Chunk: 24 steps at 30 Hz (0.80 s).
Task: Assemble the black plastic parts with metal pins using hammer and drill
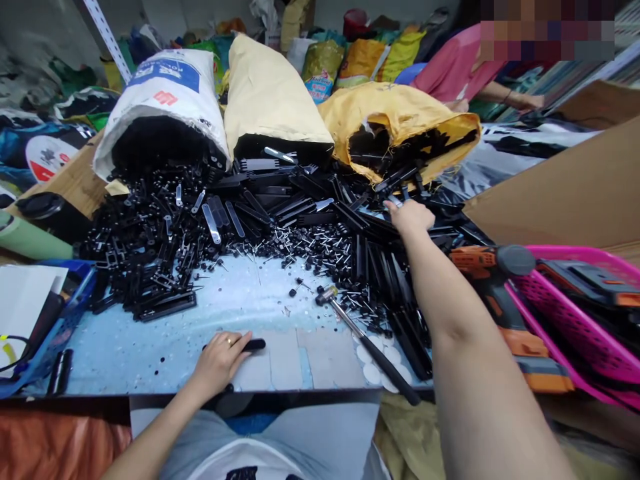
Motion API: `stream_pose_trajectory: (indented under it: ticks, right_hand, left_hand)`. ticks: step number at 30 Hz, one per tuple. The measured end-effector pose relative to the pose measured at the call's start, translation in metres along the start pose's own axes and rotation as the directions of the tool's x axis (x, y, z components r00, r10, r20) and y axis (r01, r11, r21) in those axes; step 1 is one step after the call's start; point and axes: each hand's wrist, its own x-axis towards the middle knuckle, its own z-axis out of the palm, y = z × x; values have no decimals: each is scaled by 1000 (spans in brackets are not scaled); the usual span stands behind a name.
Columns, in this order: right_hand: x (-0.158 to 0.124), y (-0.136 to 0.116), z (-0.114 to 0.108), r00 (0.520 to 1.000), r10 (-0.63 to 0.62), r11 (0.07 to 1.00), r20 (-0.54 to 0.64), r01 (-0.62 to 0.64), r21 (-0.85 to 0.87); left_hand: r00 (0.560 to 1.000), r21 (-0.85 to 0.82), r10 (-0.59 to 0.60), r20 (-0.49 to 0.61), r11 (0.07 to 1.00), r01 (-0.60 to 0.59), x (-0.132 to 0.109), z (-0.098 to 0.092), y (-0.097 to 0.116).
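My left hand (pixel 220 362) is closed round a slim black piece, whose rounded end (pixel 256 345) sticks out past the thumb. It rests at the table's front edge, beside flat grey plates (pixel 327 360) laid on the surface. Farther off, my right hand (pixel 414 217) reaches into the black parts spilling from the yellow sack (pixel 400 123). Its fingers are bent together by a small greyish part; whether they hold it is hard to see. A hammer (pixel 357 330) lies between my hands, its head toward a heap of black-headed pins (pixel 320 250).
White (pixel 167 87) and cream (pixel 275 87) sacks stand behind piled black parts (pixel 150 233). At right are an orange cordless drill (pixel 500 293), a pink basket (pixel 580 320) and cardboard (pixel 560 193). A blue basket (pixel 75 313) stands left. Another person's pink sleeve (pixel 450 63) shows behind.
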Motion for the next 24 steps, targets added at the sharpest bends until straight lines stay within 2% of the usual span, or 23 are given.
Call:
stream_pose_trajectory:
  ticks: [1, 3, 5, 6, 7, 8, 9, 10, 11, 12, 13, 16, 19, 21, 24]
  right_hand:
    - [-19, -1, -9, 997, -38, 999, -72, 39, 10]
    - [-69, -7, -22, 958, -202, 977, -201, 212, 32]
    - [-133, -16, -26, 857, -464, 876, -224, 482, 29]
    - [-169, -20, -24, 777, -600, 787, -191, 616, 30]
    - [-206, -24, -19, 664, -738, 664, -123, 746, 42]
    - [-241, -28, -12, 517, -856, 515, -26, 855, 67]
    - [-274, -31, -4, 360, -931, 364, 56, 927, 94]
    - [-303, -33, 6, 239, -965, 251, 113, 962, 110]
    - [-327, -36, 16, 177, -973, 195, 148, 974, 114]
    - [-345, -38, 25, 154, -974, 173, 164, 978, 113]
    - [-359, -40, 34, 164, -973, 183, 162, 977, 108]
    - [-376, -45, 48, 242, -962, 257, 126, 958, 126]
    - [-376, -45, 47, 291, -937, 321, 194, 935, 149]
    - [-377, -43, 43, 286, -931, 324, 227, 934, 152]
    - [-378, -45, 42, 262, -949, 287, 176, 948, 136]
  left_hand:
    - [1000, 9, -2, 15, 1000, 2, 0, -1, 0]
    - [998, 30, -13, 55, 999, 12, 2, -4, 2]
    - [994, 55, -36, 102, 998, 31, 3, -8, 4]
    - [991, 66, -54, 126, 997, 46, 5, -10, 6]
    - [986, 74, -71, 153, 995, 60, 7, -12, 7]
    - [980, 75, -82, 183, 995, 70, 9, -15, 9]
    - [973, 69, -88, 213, 995, 74, 11, -17, 11]
    - [966, 55, -85, 243, 996, 73, 14, -19, 13]
    - [960, 35, -76, 269, 997, 69, 17, -21, 15]
    - [954, 14, -66, 291, 998, 64, 20, -23, 17]
    - [949, -4, -56, 311, 998, 61, 23, -24, 18]
    - [937, -35, -39, 346, 998, 54, 28, -27, 21]
    - [931, -52, -22, 365, 998, 44, 31, -28, 19]
    - [928, -58, -18, 373, 997, 42, 32, -29, 18]
    - [925, -64, -15, 381, 997, 42, 33, -30, 17]
